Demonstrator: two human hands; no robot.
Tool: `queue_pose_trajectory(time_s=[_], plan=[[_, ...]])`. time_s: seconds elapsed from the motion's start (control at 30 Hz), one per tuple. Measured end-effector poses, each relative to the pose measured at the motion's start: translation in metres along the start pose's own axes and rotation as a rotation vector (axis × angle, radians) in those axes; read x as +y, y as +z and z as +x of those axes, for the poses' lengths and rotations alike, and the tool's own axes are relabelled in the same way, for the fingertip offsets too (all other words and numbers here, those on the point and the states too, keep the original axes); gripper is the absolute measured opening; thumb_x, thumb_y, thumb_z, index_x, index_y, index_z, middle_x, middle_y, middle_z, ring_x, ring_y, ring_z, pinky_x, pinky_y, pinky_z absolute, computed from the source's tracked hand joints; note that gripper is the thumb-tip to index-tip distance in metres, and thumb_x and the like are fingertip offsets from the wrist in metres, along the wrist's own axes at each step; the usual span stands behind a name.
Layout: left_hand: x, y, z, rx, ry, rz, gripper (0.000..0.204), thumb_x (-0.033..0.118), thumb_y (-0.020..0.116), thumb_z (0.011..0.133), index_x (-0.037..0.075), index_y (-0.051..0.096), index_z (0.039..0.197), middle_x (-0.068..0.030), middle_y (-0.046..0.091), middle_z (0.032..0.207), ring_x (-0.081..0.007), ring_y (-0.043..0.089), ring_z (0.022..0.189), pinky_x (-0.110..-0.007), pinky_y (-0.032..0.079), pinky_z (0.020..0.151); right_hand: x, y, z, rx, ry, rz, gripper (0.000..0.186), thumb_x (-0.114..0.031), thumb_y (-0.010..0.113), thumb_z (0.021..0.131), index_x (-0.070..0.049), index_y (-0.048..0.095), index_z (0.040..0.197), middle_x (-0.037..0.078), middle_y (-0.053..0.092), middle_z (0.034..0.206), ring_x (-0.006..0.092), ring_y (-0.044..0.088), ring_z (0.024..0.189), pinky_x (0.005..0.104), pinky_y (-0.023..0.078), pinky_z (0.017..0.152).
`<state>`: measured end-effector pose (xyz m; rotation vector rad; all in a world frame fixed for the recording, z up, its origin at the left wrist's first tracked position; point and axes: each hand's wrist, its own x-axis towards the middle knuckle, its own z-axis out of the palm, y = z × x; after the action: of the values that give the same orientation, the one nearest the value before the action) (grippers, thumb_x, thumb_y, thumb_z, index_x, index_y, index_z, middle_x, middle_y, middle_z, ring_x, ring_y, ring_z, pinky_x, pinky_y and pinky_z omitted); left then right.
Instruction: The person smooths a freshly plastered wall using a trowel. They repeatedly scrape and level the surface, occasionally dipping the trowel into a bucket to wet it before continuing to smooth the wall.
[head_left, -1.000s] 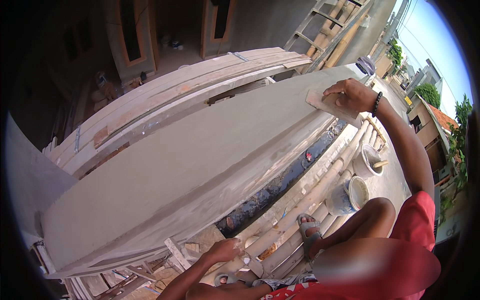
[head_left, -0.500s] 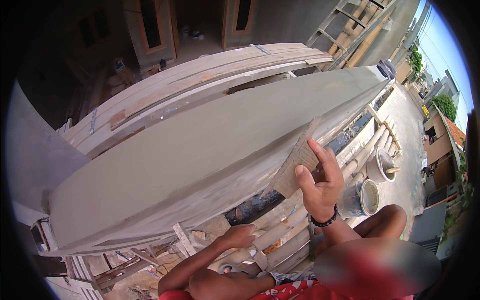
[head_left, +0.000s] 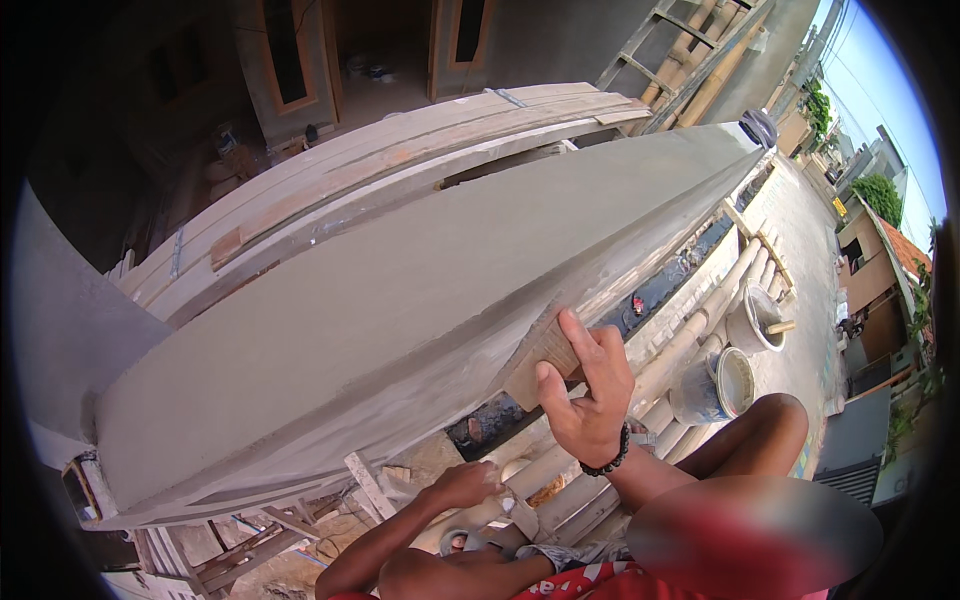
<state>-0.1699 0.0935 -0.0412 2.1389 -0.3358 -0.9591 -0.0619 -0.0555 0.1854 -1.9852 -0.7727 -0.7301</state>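
Note:
My right hand [head_left: 592,400], with a dark bead bracelet at its wrist, pinches a flat brown piece of cardboard [head_left: 545,358] with a ridged surface between thumb and fingers. The cardboard's far edge lies against or very close to the side face of a long grey plastered ledge [head_left: 400,270]; contact is hard to tell. My left hand [head_left: 466,485] is low beside my knee, its fingers curled; what they hold, if anything, is hidden. Smooth wet-looking plaster covers the ledge's top.
Bamboo poles [head_left: 655,375] form the scaffold beneath me. Two buckets stand at the right, one with grey mix [head_left: 735,383], another holding a wooden-handled tool [head_left: 752,318]. Behind the ledge lie long boards [head_left: 400,150]. A ladder [head_left: 650,60] leans at the back; a dark bundle [head_left: 758,127] sits at the ledge's far end.
My right hand has moved left and down with the cardboard, from the ledge's upper edge to its side face. My left hand has barely moved. The view has shifted slightly.

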Motion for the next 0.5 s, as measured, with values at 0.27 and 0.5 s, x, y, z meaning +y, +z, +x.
queue_pose_trajectory(time_s=[0.27,0.5], plan=[[0.003,0.001,0.016,0.062,0.101,-0.013,0.054,0.039,0.060,0.090,0.002,0.055,0.129,-0.0239,0.063,0.120,-0.0371,0.061,0.113,-0.044,0.047,0.095,0.015,0.023,-0.038,-0.238,0.054,0.003,0.055,0.001,0.068,0.079,0.000,0.057,0.133,0.014,0.051,0.088,0.0262,0.054,0.074,0.0333,0.048,0.066],[0.004,-0.003,0.014,0.021,0.062,-0.009,0.054,0.035,0.060,0.090,0.002,0.054,0.132,-0.0242,0.063,0.120,-0.0375,0.061,0.112,-0.044,0.047,0.095,0.058,-0.032,0.041,0.131,0.165,-0.074,0.053,-0.001,0.066,0.081,-0.002,0.057,0.134,0.012,0.054,0.092,0.0227,0.056,0.075,0.0316,0.049,0.062]])
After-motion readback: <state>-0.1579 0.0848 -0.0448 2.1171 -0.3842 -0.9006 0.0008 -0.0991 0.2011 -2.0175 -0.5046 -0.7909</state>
